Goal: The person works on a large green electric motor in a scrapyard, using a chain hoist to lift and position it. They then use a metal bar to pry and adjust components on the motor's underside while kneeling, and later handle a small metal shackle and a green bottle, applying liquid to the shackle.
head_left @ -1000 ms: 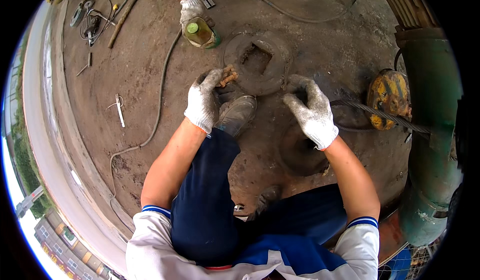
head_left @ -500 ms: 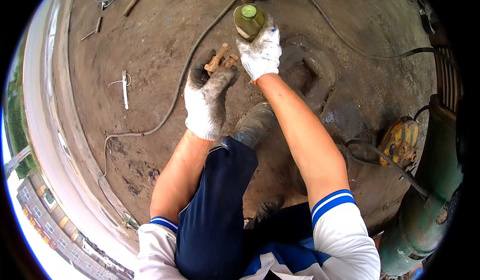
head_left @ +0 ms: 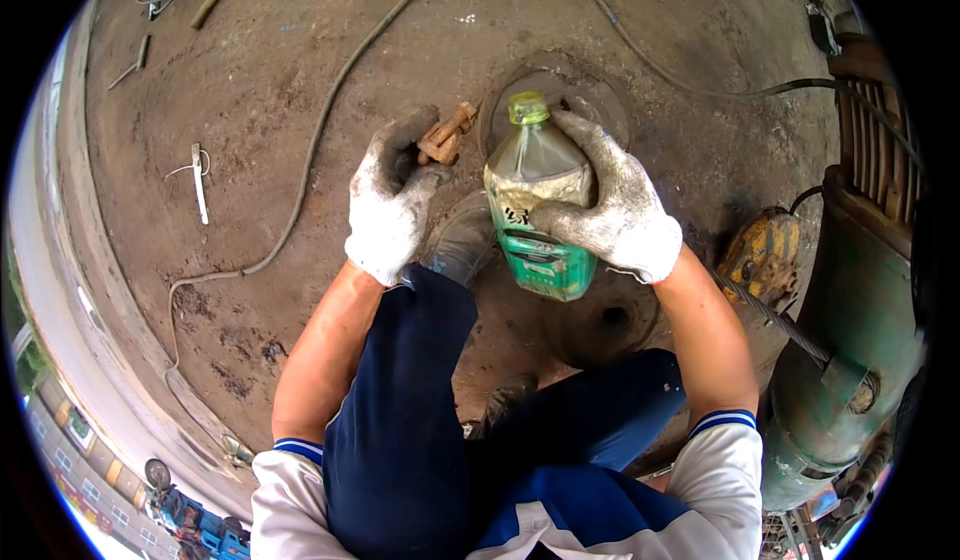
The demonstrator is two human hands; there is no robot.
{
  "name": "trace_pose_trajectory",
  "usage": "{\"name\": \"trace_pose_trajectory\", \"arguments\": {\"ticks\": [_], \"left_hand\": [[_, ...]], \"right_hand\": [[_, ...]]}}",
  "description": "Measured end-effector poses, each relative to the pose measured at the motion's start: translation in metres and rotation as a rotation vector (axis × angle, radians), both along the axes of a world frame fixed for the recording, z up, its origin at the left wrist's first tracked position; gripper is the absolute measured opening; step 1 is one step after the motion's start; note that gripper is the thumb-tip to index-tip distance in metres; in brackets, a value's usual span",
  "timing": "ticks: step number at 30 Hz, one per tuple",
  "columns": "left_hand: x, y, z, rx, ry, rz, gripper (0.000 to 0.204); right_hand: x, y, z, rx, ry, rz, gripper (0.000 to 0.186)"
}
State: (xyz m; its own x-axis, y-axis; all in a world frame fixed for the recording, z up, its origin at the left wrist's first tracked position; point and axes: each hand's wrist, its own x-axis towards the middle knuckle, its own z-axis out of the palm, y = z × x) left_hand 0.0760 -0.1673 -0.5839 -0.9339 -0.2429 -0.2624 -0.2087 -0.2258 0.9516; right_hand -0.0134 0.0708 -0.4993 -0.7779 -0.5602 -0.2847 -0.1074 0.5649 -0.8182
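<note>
My gloved left hand [head_left: 388,210] is clenched around 2 rusty bolts [head_left: 446,135] above the grimy floor [head_left: 250,80]. My right hand [head_left: 610,210] grasps a clear plastic bottle [head_left: 535,200], green-capped with a green label, holding yellowish liquid, over the round metal plate [head_left: 590,90].

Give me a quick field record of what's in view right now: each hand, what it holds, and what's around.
left hand: gloved, gripping rusty bolts
right hand: gloved, wrapped around bottle
bottle: clear plastic, green cap and label, upright, liquid inside
under hands: round metal disc on dirty floor
left of hands: hose winding across floor
right edge: green machine, yellow part beside it
</note>
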Motion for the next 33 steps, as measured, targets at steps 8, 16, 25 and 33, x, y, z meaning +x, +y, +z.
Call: {"name": "trace_pose_trajectory", "arguments": {"ticks": [8, 16, 25, 33], "left_hand": [[0.005, 0.066, -0.025, -0.432, 0.18, -0.405, 0.053], [0.007, 0.096, -0.041, -0.421, 0.229, -0.383, 0.053], [-0.001, 0.098, -0.028, -0.683, 0.483, -0.499, 0.053], [-0.003, 0.102, -0.023, -0.652, 0.468, -0.574, 0.05]], "right_hand": [[0.037, 0.073, 0.003, 0.186, -0.271, 0.051, 0.088], [0.05, 0.096, 0.001, 0.212, -0.314, -0.037, 0.081], [0.059, 0.113, -0.001, -0.125, -0.76, -0.327, 0.08], [0.064, 0.121, 0.011, -0.196, -0.869, -0.459, 0.076]]}}
